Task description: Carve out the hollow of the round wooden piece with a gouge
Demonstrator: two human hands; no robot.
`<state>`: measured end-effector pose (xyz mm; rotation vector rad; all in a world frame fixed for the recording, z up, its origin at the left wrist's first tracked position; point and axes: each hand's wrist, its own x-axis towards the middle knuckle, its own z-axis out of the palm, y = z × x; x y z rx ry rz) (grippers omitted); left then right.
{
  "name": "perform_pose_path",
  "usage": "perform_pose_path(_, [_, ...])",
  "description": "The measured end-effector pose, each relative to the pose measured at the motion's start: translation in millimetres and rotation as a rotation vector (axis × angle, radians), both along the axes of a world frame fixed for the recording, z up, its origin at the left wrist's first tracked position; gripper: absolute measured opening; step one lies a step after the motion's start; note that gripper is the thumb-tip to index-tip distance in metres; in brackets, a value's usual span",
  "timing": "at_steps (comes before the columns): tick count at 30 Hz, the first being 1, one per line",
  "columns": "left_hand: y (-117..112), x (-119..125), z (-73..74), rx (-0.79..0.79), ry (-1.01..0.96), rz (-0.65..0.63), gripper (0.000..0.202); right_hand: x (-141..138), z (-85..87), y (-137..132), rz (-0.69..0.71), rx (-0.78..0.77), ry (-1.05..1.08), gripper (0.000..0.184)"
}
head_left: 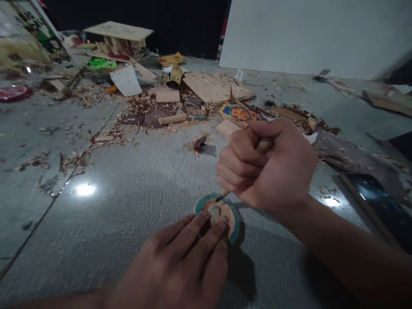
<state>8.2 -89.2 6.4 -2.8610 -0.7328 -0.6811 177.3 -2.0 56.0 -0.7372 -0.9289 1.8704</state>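
Observation:
A small round wooden disc (231,218) with a teal painted rim lies on the grey textured surface, its middle cut down to pale, rough wood. My left hand (180,262) presses its fingertips onto the near side of the disc and holds it down, covering part of it. In a fist, my right hand (267,165) grips a wood carving chisel (222,195) by its wooden handle, whose top end shows between thumb and fingers. The dark blade points down and left, its tip at the far part of the carved area. The exact blade shape is too small to tell.
Wood shavings and scraps (167,116) are heaped ahead, with a thin wooden board (215,87) and a colourful painted piece (238,112). A dark chip (199,143) lies beyond the disc. A phone (380,206) rests at right. A stick-built model (119,34) stands far left.

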Motion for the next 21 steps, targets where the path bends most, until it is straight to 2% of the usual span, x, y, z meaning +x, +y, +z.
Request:
perform_pose_path(3, [-1.6, -2.1, -0.8, -0.007, 0.031, -0.013, 0.044, -0.7, 1.1, -12.8, 0.008, 0.136, -0.092, 0.048])
perform_pose_path(9, [-2.2, -1.6, -1.8, -0.01, -0.003, 0.007, 0.042, -1.9, 2.1, -25.5, -0.061, 0.238, -0.324, 0.047])
perform_pose_path(16, [-1.0, 2.8, -2.3, -0.001, -0.01, 0.014, 0.043, -0.1, -10.3, -14.9, 0.07, 0.228, -0.139, 0.046])
perform_pose_path(21, [-1.8, 1.6, -2.4, 0.022, 0.015, -0.003, 0.046, 1.6, -19.2, -1.1, 0.02, 0.094, 0.024, 0.046])
